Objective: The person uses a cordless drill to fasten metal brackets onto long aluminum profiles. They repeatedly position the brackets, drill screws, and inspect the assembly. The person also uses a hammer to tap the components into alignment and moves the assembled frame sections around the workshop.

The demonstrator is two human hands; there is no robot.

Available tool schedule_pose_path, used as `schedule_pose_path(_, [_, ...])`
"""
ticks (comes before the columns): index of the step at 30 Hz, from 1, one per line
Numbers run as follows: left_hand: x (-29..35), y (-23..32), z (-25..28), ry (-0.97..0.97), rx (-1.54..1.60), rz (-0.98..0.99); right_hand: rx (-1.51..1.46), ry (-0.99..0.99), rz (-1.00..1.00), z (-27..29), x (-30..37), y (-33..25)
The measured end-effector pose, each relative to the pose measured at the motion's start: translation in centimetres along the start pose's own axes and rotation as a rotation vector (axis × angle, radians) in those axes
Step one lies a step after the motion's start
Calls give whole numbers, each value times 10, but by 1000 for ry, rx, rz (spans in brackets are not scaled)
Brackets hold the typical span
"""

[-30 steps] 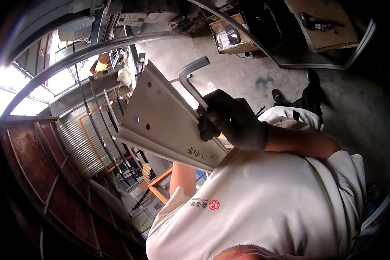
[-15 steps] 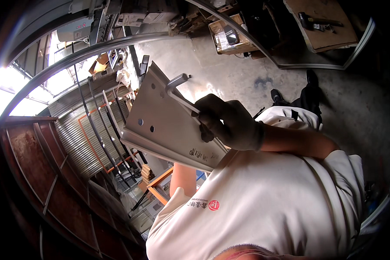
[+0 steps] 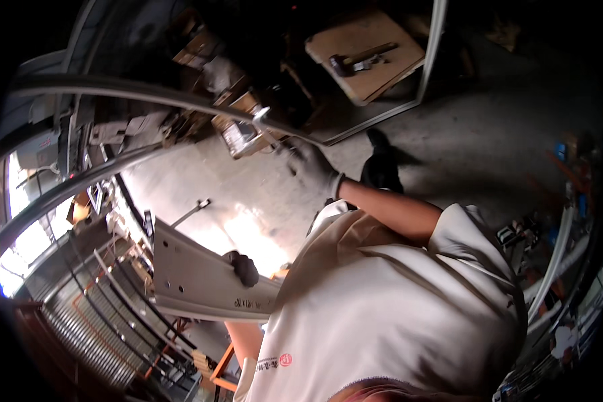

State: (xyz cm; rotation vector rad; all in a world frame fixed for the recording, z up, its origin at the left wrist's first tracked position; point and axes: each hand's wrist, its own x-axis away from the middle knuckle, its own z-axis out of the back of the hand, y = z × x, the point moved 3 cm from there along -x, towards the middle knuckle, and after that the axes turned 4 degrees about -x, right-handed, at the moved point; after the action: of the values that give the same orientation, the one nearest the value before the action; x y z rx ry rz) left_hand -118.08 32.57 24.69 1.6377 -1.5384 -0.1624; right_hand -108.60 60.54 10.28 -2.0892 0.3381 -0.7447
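My left hand [image 3: 244, 269], in a dark glove, is closed over the upper edge of a pale metal profile [image 3: 201, 268]. The profile has round holes near its far end and handwriting along its lower side. My left forearm shows below it. Farther up and to the right, my right hand [image 3: 308, 169], gloved in grey, is raised away from the profile. Motion smears its fingers, which appear closed around a thin bent rod [image 3: 269, 132] with a bright tip. Beyond the profile's upper edge is another thin rod [image 3: 191, 212] with a dark end.
A curved metal rail [image 3: 174, 99] crosses the upper left. Behind it stands an open cardboard box [image 3: 238, 153]. A hammer [image 3: 358, 60] lies on a brown board [image 3: 382, 27] at the top. Long bars [image 3: 117, 281] stand by a corrugated shutter [image 3: 80, 342] at left.
My right hand has left the profile's edge and moved up with the bent rod. My view has turned rightward. My left hand's fingers now show plainly on the profile.
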Motion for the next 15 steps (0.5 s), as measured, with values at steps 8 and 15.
schedule_pose_path(8, [-32, -31, -11, 115, 30, 16, -142, 639, -425, 283, -142, 153])
schedule_pose_path(15, [-51, -35, -40, 132, 6, 9, -128, 697, -182, 401, -293, 126])
